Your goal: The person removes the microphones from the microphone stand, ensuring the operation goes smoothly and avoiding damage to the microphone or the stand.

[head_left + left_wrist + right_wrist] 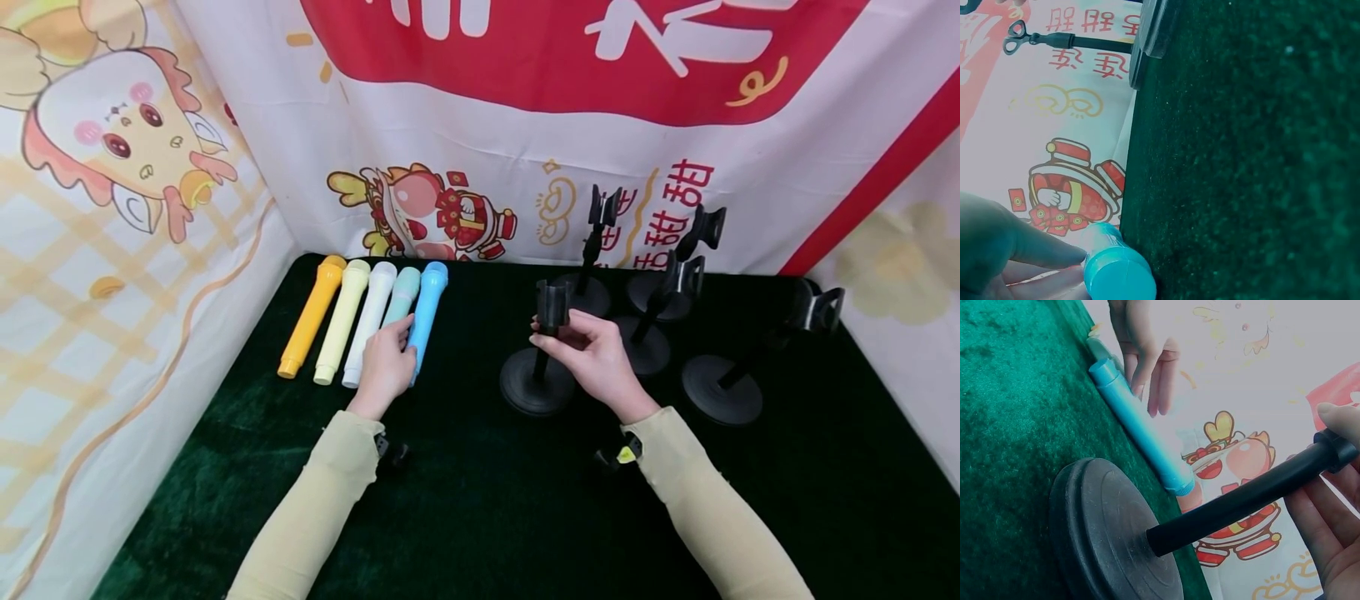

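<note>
My left hand (386, 367) reaches over the blue microphone (431, 292), the rightmost in a slanted row of toy-like microphones. In the left wrist view, its extended fingers meet the top of that blue microphone (1119, 275), which lies on the cloth. My right hand (596, 358) grips a black desktop microphone stand (537, 383) just below its clip. The stand's round base (1104, 531) is tilted in the right wrist view, and whether it touches the cloth is unclear. Left of the blue one lie teal (405, 287), white (369, 325), pale yellow (342, 321) and orange (311, 317) microphones.
Several more black stands, one of them at the far right (723, 390), are grouped beyond and right of my right hand. Dark green cloth (480, 517) covers the table. A printed fabric backdrop (480, 133) rises behind and along the left side.
</note>
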The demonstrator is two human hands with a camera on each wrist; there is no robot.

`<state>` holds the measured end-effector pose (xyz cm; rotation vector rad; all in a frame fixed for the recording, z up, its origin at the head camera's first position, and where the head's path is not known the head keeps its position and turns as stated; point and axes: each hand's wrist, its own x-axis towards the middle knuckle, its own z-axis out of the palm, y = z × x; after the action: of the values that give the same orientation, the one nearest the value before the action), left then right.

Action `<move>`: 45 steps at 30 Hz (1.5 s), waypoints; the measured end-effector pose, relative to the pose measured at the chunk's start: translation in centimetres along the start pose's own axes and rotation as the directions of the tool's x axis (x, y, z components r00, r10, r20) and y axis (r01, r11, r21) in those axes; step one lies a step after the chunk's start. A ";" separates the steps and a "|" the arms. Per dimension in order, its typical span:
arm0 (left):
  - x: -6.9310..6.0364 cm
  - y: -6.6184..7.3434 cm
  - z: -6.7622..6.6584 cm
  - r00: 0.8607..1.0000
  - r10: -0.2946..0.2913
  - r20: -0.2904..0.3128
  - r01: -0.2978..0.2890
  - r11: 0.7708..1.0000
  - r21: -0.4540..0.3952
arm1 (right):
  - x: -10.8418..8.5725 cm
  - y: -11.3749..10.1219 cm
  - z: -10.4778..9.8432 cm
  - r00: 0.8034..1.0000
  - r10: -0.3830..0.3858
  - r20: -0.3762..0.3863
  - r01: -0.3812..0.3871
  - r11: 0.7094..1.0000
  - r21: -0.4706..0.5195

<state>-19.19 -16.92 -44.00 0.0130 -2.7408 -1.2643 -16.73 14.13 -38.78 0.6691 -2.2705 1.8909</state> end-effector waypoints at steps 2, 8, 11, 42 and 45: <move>0.0 0.0 0.0 1.000 0.007 -0.012 -0.007 1.000 -0.003 | -0.1 -0.5 0.0 1.000 0.008 0.002 -0.008 1.000 0.000; 0.2 0.3 -0.1 1.000 0.011 -0.021 -0.012 1.000 -0.025 | -0.1 -0.4 0.1 1.000 0.007 0.002 -0.007 1.000 0.001; 0.1 0.7 -0.1 1.000 0.024 -0.011 -0.025 0.997 -0.075 | -0.1 -0.3 0.1 1.000 0.002 0.000 -0.002 1.000 -0.009; -1.2 2.9 3.9 0.943 0.272 0.189 -0.216 0.938 -0.272 | -5.3 0.2 -5.7 0.980 0.009 -0.197 -0.029 0.995 -0.100; -1.1 3.0 3.9 0.942 0.271 0.199 -0.213 0.938 -0.273 | -6.5 -0.2 -7.0 0.972 0.019 -0.234 -0.059 0.985 -0.163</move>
<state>-18.41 -12.00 -44.36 -0.5164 -2.6336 -1.6111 -12.16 22.45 -39.41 0.3623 -2.2738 1.6670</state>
